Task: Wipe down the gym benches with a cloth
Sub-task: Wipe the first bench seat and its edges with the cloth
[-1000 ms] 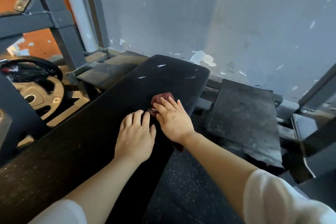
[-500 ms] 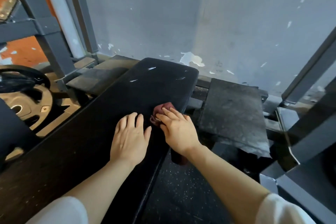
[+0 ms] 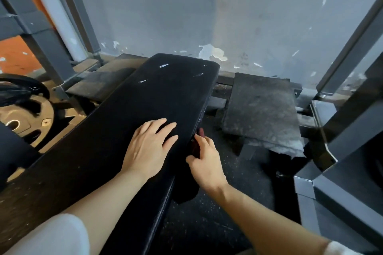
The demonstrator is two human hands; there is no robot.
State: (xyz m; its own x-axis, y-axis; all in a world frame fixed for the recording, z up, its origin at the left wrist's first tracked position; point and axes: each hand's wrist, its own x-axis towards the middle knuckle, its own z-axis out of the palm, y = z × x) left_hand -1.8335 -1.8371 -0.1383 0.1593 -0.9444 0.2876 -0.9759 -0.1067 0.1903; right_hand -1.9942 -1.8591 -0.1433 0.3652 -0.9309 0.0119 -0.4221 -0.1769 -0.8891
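Note:
A long black padded bench (image 3: pixel 165 89) runs from the lower left up to the grey wall, with small white scuffs near its far end. My left hand (image 3: pixel 148 149) lies flat on its top, fingers spread, holding nothing. My right hand (image 3: pixel 204 161) is at the bench's right side edge, pressing a dark red cloth (image 3: pixel 196 143) against the pad's side. Most of the cloth is hidden by my fingers and the bench's shadow; a dark fold hangs below my hand.
A worn grey rubber mat (image 3: pixel 263 109) lies right of the bench. Grey steel rack posts (image 3: pixel 350 80) stand on the right, and another frame (image 3: pixel 47 47) on the left. A weight plate (image 3: pixel 22 118) rests at the left. Black speckled floor (image 3: pixel 217 223) lies below.
My right hand has slid the cloth off the bench top, over the right edge and down onto its side. My left hand has stayed flat on the pad.

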